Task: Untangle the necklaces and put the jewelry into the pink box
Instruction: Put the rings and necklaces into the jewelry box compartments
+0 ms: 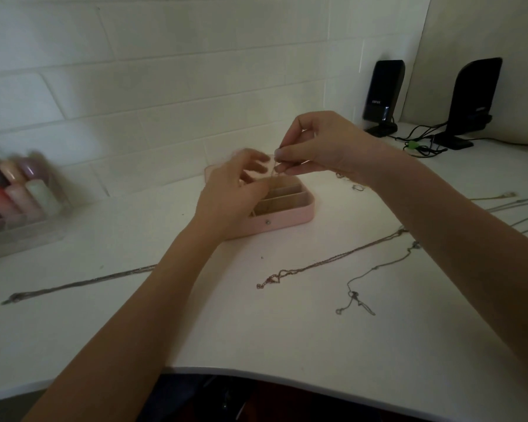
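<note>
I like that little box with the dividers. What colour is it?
Pale pink: the open rectangular jewelry box, best seen in the head view.

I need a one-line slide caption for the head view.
Both hands lower a thin chain into the open pink box.

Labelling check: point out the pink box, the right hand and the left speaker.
pink box (282, 217): head view, on its front wall.
right hand (323, 144): head view, middle of the hand's back.
left speaker (384, 89): head view, on its black front face.

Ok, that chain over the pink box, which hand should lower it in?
Probably the right hand: it pinches the chain directly above the open pink box. The left hand only hovers over the compartments, its grip unclear.
</note>
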The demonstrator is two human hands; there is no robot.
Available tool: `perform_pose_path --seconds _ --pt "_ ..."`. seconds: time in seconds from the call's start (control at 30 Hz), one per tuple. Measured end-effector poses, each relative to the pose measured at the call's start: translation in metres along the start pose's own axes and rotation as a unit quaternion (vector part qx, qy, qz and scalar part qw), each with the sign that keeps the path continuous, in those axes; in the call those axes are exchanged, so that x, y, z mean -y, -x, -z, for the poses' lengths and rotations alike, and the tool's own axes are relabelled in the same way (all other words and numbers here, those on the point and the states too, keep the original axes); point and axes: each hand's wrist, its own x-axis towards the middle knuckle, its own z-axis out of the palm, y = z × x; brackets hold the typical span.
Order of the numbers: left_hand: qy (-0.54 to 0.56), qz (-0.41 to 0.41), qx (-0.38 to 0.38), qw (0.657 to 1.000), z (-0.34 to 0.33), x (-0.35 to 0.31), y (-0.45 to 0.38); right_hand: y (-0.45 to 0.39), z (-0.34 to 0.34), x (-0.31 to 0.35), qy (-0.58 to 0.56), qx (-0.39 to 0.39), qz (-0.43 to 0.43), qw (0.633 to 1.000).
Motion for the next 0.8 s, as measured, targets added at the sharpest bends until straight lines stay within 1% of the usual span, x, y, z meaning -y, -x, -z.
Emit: perform_pose_path --seconds 0.07,0.1,0.13,0.2,0.33,0.43,0.57,0.7,0.8 --pt "0.123 0.017 0.034 0.992 -0.001 0.000 -0.002 0.001 -0.004 -0.001 0.002 0.011 0.004 1.000" --pt "0.150 0.026 0.055 0.987 -0.002 0.000 -0.002 0.001 -0.006 -0.002 0.001 0.014 0.004 1.000" --pt "0.146 0.031 0.069 0.986 -0.003 0.001 -0.002 0.001 -0.006 -0.002 0.000 0.015 0.004 1.000" --pt "0.120 0.031 0.069 0.990 -0.005 0.002 -0.001 0.000 -0.004 -0.003 0.012 0.013 -0.007 1.000" --pt "0.101 0.031 0.026 0.994 -0.004 0.007 -0.004 -0.003 0.005 -0.005 0.075 -0.016 -0.044 0.996" --pt "0.048 0.019 -0.004 0.999 -0.004 0.008 -0.005 -0.006 0.013 -0.008 0.070 -0.030 -0.075 0.994" --pt "-0.010 0.006 -0.017 1.000 -0.003 0.006 -0.004 -0.007 0.020 -0.008 0.160 0.002 -0.106 0.981" --pt "-0.045 -0.018 -0.012 0.999 -0.003 0.006 -0.003 -0.008 0.022 -0.009 0.231 0.023 -0.106 0.967" --pt "-0.120 -0.040 -0.003 0.992 -0.001 0.010 -0.003 -0.010 0.020 -0.012 0.274 0.044 -0.101 0.955"
